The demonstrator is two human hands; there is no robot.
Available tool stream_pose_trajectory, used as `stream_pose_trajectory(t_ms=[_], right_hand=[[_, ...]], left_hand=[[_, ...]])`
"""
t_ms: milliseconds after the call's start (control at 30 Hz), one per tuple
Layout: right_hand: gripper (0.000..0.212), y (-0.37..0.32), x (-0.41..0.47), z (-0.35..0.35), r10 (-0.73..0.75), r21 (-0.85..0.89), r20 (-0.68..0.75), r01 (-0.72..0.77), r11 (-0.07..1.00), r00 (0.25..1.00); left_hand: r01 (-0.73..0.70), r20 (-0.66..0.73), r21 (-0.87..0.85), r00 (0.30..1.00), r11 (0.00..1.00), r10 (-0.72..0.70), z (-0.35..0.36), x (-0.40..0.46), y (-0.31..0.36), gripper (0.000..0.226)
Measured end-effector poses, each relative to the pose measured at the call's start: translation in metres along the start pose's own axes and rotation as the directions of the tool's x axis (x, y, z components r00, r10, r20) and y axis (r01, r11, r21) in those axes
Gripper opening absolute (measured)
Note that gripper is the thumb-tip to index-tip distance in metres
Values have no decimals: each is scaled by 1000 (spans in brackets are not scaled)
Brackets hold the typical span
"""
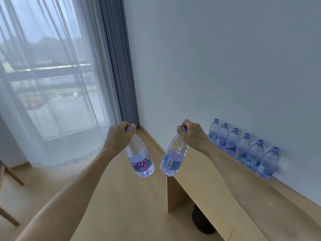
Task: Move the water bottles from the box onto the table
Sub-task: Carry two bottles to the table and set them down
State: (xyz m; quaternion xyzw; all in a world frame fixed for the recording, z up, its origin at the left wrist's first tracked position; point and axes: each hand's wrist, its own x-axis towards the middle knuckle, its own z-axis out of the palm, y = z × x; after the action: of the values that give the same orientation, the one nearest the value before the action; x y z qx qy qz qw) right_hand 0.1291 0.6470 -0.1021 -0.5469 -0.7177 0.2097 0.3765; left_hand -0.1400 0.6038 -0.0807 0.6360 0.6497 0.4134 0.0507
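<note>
Gripping a bottle in each hand, you hold both by their purple caps out in front of you. Your left hand [121, 134] has its fingers curled tight over the cap, and the left bottle [140, 159] hangs below it, tilted so its base swings toward the right; the printed label faces you. Your right hand [191, 133] closes the same way round its cap, and the right bottle [173, 157] tilts the other way, base toward the left, barcode showing. The two bases come near each other but stay apart. Both bottles hang in the air, the left one over the floor [121, 197] and the right one at the near end of the table [208, 180], neither touching it. On the table, six bottles [243, 146] stand upright in a row against the wall [225, 66], shoulder to shoulder, caps up, just beside your right forearm. The box does not show in this view. A sheer curtain [52, 66] covers the window at left, with a grey drape [118, 66] bunched in the corner, and wooden chair legs [15, 178] show at the left edge.
</note>
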Motion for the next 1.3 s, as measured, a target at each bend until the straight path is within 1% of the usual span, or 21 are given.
stream_pose_trajectory(t_ms=[133, 300, 467, 600, 733, 800, 867, 1033, 1167, 1300], right_hand=[[27, 46, 58, 1, 30, -8, -20, -30, 1000, 999], [27, 107, 126, 0, 91, 11, -24, -91, 996, 996], [25, 167, 169, 1, 188, 23, -42, -187, 982, 981], [25, 215, 188, -2, 275, -5, -78, -276, 961, 958], [31, 257, 197, -8, 338, -41, -147, -347, 937, 930], [33, 275, 200, -10, 374, -72, -184, -392, 917, 909], [32, 290, 202, -12, 427, -85, -220, -453, 887, 877], [26, 314, 205, -17, 526, -136, -254, -568, 812, 812], [26, 318, 205, -17, 573, -158, -305, -634, 757, 761], [26, 319, 203, -16, 614, -168, -347, -691, 703, 709]], left_hand=[[-57, 52, -17, 997, 998, 58, 58, 57, -6, 36], [-74, 130, -44, 988, 996, 79, 129, 128, -5, 34], [-89, 218, -80, 970, 993, 105, 200, 183, -1, 31], [-80, 328, -130, 937, 988, 119, 261, 216, 2, 31], [-50, 446, -205, 884, 977, 139, 328, 244, 4, 31], [-41, 508, -245, 845, 969, 164, 362, 257, 4, 30], [-62, 567, -284, 794, 957, 220, 395, 270, 6, 29], [-178, 662, -374, 637, 910, 396, 465, 297, 19, 27], [-262, 705, -436, 495, 861, 508, 510, 309, 35, 24], [-312, 717, -487, 391, 816, 578, 539, 307, 48, 24]])
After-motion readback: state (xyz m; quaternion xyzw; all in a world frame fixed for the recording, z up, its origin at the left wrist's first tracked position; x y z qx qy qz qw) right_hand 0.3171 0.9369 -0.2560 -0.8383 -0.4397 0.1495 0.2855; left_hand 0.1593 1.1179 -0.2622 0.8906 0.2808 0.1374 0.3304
